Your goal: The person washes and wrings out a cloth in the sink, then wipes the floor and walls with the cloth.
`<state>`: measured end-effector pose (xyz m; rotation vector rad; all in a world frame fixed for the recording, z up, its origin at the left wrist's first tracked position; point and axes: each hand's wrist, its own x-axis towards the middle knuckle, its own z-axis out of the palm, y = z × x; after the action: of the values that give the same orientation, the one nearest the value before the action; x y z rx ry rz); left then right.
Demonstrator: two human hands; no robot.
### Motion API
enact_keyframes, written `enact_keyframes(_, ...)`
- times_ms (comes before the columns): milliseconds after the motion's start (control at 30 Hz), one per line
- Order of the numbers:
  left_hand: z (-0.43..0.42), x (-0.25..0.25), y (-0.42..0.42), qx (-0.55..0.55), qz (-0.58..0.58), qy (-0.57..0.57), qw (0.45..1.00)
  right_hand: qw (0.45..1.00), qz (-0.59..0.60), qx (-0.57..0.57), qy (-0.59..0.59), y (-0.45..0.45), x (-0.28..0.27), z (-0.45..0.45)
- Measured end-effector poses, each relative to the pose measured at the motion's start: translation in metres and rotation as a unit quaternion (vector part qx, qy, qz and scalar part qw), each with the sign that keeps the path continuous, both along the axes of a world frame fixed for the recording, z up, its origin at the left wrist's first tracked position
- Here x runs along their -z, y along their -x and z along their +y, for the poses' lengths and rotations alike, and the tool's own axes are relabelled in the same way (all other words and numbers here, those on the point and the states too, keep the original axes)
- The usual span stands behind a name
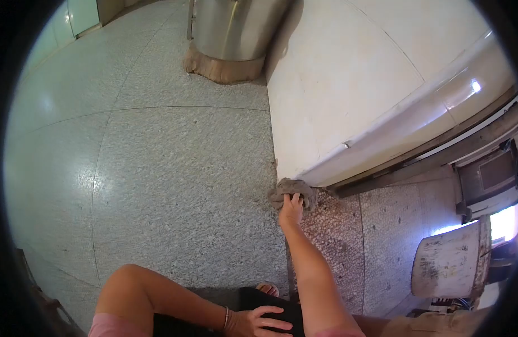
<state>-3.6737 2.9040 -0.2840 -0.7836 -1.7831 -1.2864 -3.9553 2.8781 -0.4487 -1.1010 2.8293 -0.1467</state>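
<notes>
My right hand [292, 211] reaches forward and presses a bunched grey-brown cloth [295, 186] with its fingers. The cloth lies on the floor against the bottom corner of the white tiled wall [337, 84]. Its underside is hidden. My left hand [264, 323] rests on my dark-clothed leg near the bottom of the view, fingers spread and nothing in them. A bracelet [227, 318] circles the left wrist.
A shiny metal container [231, 31] on a brown base [222, 68] stands by the wall at the top. Speckled floor tiles [174, 168] spread to the left. A stained, light-coloured bucket [447, 261] is at the right, near a door frame [416, 163].
</notes>
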Motion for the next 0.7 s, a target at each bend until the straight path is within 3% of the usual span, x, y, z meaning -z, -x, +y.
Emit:
enact_keyframes(67,-0.001,0.003,-0.001,-0.006,0.009,-0.005,1.000,0.996,-0.074,0.000,-0.051,-0.005,-0.006,0.000)
enact_keyframes(167,-0.004,0.002,0.003,0.001,0.007,0.002,1.000,1.000,0.009,-0.020,0.022,-0.006,-0.026,-0.013)
enact_keyframes(233,-0.004,0.004,0.007,-0.008,0.015,-0.010,1.000,0.967,0.106,-0.045,0.228,-0.011,-0.072,-0.026)
enact_keyframes(300,-0.005,0.006,0.010,-0.015,0.017,-0.024,0.999,0.916,0.258,-0.045,0.303,0.007,-0.100,-0.033)
enact_keyframes(367,-0.012,0.002,0.012,0.051,-0.014,-0.057,0.997,0.887,0.380,-0.082,0.250,0.043,-0.130,-0.038)
enact_keyframes(433,-0.014,0.005,0.014,0.023,-0.002,-0.033,0.999,0.888,0.394,-0.079,0.222,0.069,-0.123,-0.053)
enact_keyframes(500,-0.028,0.001,0.018,0.110,-0.038,-0.060,0.991,0.883,0.418,-0.080,0.197,0.083,-0.114,-0.056)
enact_keyframes(567,-0.023,0.007,0.019,0.076,-0.024,-0.067,0.995,0.865,0.454,-0.109,0.185,0.079,-0.110,-0.057)
enact_keyframes(600,-0.020,0.009,0.017,0.042,-0.013,-0.066,0.997,0.868,0.450,-0.109,0.181,0.074,-0.109,-0.055)
enact_keyframes(633,-0.022,0.008,0.015,0.041,-0.016,-0.068,0.997,0.961,0.271,-0.054,0.010,0.059,-0.124,-0.062)
enact_keyframes(667,-0.024,0.007,0.014,0.048,-0.021,-0.064,0.997,0.984,0.073,0.006,-0.160,0.050,-0.133,-0.066)
enact_keyframes(700,-0.026,0.006,0.014,0.052,-0.024,-0.057,0.997,0.985,0.073,0.003,-0.157,0.052,-0.110,-0.060)
